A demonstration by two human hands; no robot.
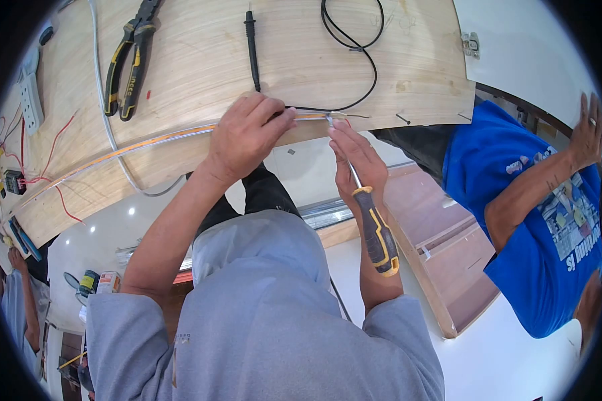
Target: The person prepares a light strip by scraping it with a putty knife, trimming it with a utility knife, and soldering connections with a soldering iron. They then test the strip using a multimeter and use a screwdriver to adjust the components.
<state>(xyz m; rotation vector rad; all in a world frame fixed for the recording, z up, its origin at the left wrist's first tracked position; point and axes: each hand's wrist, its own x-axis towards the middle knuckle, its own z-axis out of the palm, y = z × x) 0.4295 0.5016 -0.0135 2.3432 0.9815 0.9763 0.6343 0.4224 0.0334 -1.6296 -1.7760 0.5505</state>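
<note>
My left hand [251, 137] is closed, its fingers pinching an orange-and-white LED strip [160, 139] near the strip's right end. The strip runs along the front edge of the wooden tabletop [187, 73]. In my right hand [360, 160] is a screwdriver [377, 234] with a black and yellow handle, held by its shaft. Its handle points down towards me, and its tip is at the strip's end, beside short wire ends. A black cable [374, 73] passes behind my fingers. A black test probe [251, 50] lies just beyond my left hand.
Pliers [130, 63], a grey cable [100, 87], a white power strip [31, 103] and red wires [59, 144] lie to the left. Screws [403, 119] lie at the right edge. A person in a blue shirt [515, 174] stands right; another person is far left.
</note>
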